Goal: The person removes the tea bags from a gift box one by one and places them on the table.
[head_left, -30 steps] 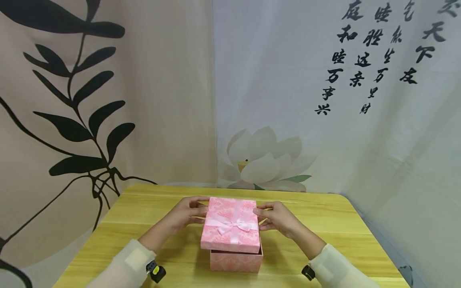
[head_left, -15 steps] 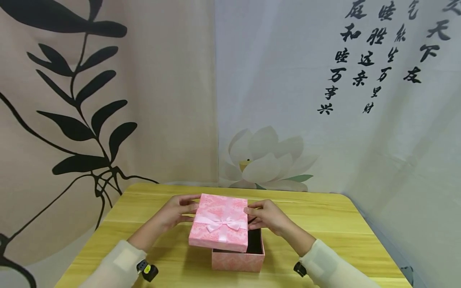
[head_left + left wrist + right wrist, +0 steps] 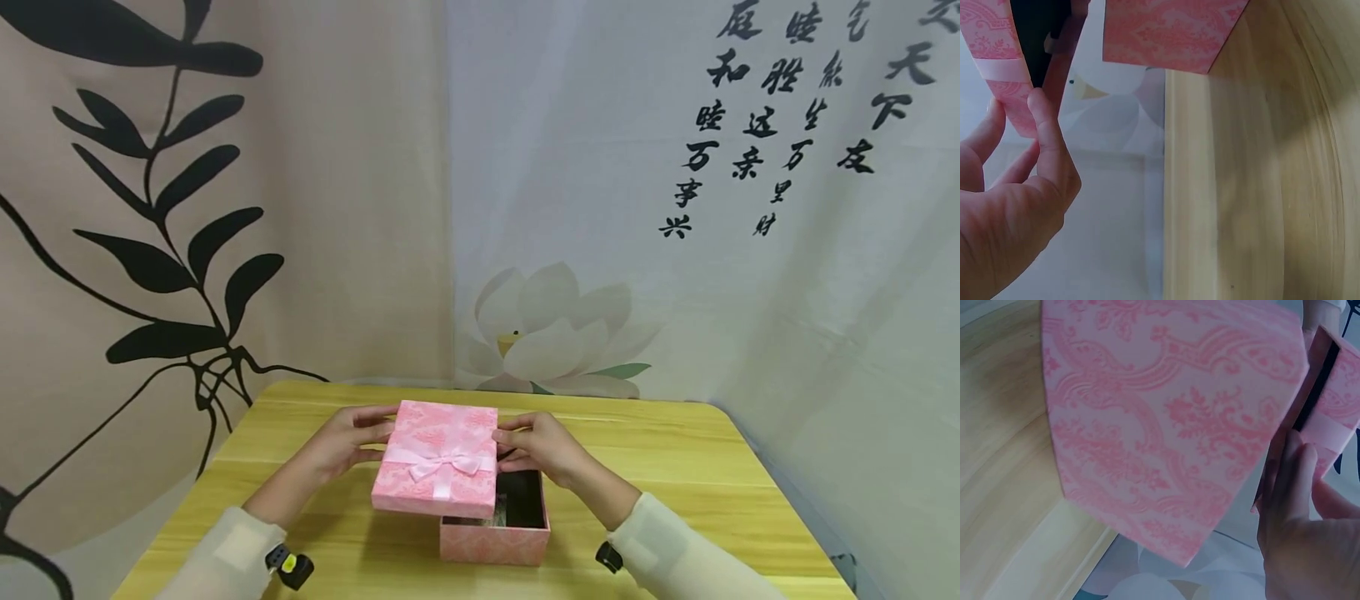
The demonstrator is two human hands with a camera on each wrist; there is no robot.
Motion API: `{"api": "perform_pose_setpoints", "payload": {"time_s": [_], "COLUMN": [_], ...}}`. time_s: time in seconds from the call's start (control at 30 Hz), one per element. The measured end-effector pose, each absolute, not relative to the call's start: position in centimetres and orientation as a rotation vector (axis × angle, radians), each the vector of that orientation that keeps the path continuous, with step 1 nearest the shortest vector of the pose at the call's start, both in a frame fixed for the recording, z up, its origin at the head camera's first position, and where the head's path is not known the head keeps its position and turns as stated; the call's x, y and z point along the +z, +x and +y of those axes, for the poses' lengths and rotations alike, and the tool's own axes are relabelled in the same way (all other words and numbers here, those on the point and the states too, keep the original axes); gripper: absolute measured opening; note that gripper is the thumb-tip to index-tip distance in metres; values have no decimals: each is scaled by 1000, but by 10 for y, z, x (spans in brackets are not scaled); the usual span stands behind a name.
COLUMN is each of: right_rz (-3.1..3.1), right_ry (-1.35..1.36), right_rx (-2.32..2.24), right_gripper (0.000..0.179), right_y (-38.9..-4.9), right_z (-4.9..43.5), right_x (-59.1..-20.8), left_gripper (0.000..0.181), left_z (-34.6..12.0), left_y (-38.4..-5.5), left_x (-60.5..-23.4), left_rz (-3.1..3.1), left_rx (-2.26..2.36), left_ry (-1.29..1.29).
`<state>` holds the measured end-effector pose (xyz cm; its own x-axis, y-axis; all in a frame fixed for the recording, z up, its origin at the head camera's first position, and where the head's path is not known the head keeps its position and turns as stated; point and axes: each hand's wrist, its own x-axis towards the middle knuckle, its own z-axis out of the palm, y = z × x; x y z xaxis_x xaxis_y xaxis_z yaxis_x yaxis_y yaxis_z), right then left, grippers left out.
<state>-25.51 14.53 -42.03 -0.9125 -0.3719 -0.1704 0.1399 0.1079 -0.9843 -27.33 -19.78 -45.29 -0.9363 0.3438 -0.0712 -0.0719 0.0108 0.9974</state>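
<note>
A pink patterned gift box lid [image 3: 431,429] with a ribbon bow is held slightly tilted above the left part of its box [image 3: 495,546]. My left hand [image 3: 337,446] grips the lid's left edge, and in the left wrist view its fingers and thumb pinch the lid's rim [image 3: 1007,87]. On the opposite edge my right hand [image 3: 543,450] pinches the lid, as the right wrist view also shows. The box stands on the table, its right part uncovered and dark inside. Something greyish shows in there beside the lid's edge; its kind cannot be made out.
The yellow wood-grain table [image 3: 637,467] spreads around the box on all sides. Behind it hangs a pale cloth backdrop [image 3: 360,208] with printed leaves, a lotus and characters. A black device [image 3: 296,571] is worn on the left wrist.
Both hands have carried the lid to the left and a little up, off the box. More of the dark interior shows at the right, while the box stays in place.
</note>
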Motion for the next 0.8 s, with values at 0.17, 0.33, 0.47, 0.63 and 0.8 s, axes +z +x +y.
{"api": "perform_pose_setpoints", "payload": {"time_s": [0.17, 0.33, 0.47, 0.63, 0.8], "right_rz": [2009, 2009, 2019, 2020, 1971], "right_ry": [-228, -261, -283, -301, -300], "right_rx": [-1882, -1870, -1853, -1844, -1866], "right_gripper": [38, 31, 29, 30, 30], "right_y": [-255, -255, -254, -253, -250], "right_z": [134, 126, 122, 116, 110], "right_x": [-420, -421, -421, -421, -419], "left_gripper": [60, 59, 59, 57, 56], "left_z": [-210, -221, -224, -230, -237], "left_y": [-271, -271, -269, -267, -266], "left_x": [-453, -453, -452, -450, -452], "left_rz": [1997, 1992, 2020, 2038, 2024], "left_rx": [2003, 2011, 2005, 2010, 2027], "left_ry": [306, 320, 292, 256, 286]}}
